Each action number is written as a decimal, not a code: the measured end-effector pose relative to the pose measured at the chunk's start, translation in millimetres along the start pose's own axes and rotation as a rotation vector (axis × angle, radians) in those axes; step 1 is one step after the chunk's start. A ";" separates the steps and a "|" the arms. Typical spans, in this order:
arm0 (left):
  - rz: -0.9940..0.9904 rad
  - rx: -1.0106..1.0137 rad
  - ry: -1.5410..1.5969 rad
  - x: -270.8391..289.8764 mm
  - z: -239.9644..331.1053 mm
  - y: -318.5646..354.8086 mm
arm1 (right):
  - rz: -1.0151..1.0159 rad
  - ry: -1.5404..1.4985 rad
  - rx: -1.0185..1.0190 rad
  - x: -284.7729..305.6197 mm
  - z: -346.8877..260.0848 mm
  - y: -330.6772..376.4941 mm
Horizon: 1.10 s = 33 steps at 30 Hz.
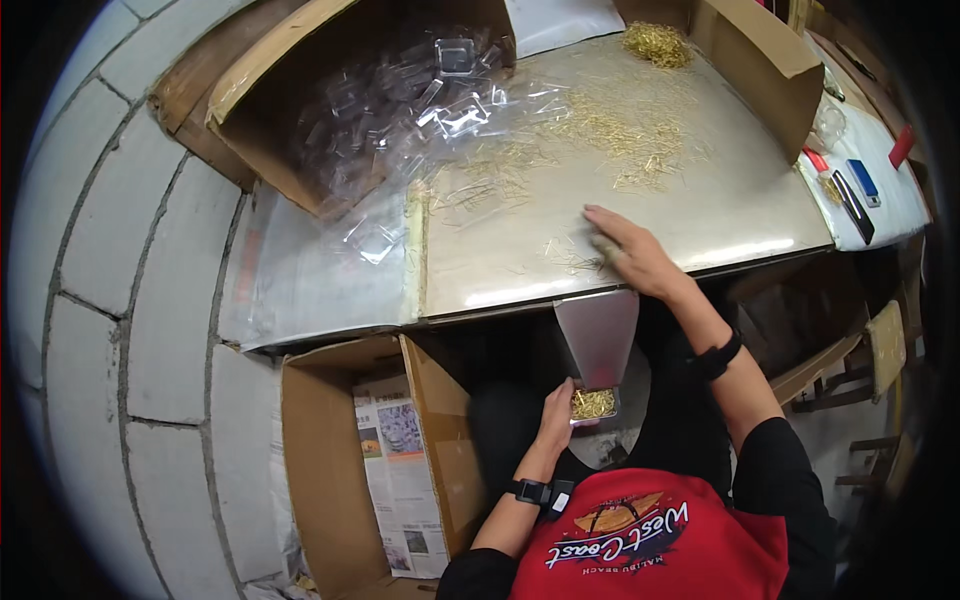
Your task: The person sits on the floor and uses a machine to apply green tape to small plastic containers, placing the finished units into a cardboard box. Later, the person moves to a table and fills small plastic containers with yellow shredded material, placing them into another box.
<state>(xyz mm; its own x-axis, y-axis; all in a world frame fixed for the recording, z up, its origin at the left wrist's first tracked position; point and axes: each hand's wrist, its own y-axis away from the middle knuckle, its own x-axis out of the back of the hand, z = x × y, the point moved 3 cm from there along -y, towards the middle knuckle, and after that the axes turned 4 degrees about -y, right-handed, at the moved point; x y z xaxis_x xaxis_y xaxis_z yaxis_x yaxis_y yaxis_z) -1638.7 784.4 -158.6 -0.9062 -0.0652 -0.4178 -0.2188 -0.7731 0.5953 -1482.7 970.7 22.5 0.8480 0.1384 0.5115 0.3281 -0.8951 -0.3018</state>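
My left hand [557, 415] is closed around a small clear plastic box [609, 411], low in front of my body. Thin gold-coloured metal pieces, like pins, fill the box [593, 403]. Just above it is the lower end of a grey sloping chute [600, 335] fixed at the table edge. My right hand [632, 252] is on the tabletop [490, 270], fingers stretched out and thumb apart, gripping nothing. Beside its thumb lie a few loose gold pins [568, 258]. A wider scatter of gold pins [640, 150] spreads farther back.
A cardboard box on its side [270, 90] holds many clear plastic cases [440, 100] at the far left. A pile of gold pins [656, 45] sits at the back. Small tools, including a black cutter [853, 207], lie at right. Below left stands an open carton [437, 450].
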 end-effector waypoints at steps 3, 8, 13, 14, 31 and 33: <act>-0.038 -0.037 -0.005 -8.5 -3.8 -9.3 | -0.141 0.261 0.178 -30.9 -18.6 -11.7; -0.049 0.007 0.019 -16.2 -9.6 -11.7 | -0.227 0.441 0.352 -63.2 -27.1 -9.7; -0.042 -0.017 0.081 -9.6 -19.8 -14.6 | -0.382 0.529 0.548 -63.0 -36.7 -21.0; -0.035 -0.013 0.077 -10.2 -13.3 -8.9 | -0.421 0.523 0.526 -52.0 -39.7 -23.6; 0.024 -0.063 0.132 -22.2 -9.1 -22.4 | -0.100 0.368 0.283 -34.5 -53.3 86.7; -0.033 -0.040 0.107 -29.2 -1.3 -9.5 | -0.132 0.274 0.225 -22.4 -57.3 112.5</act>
<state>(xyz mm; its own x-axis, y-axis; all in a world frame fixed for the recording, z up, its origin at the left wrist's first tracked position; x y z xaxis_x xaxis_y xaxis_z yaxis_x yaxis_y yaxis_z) -1609.6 792.8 -153.0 -0.8542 -0.1046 -0.5094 -0.2316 -0.8006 0.5527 -1488.6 842.6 23.2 0.6595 0.1002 0.7450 0.5358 -0.7578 -0.3723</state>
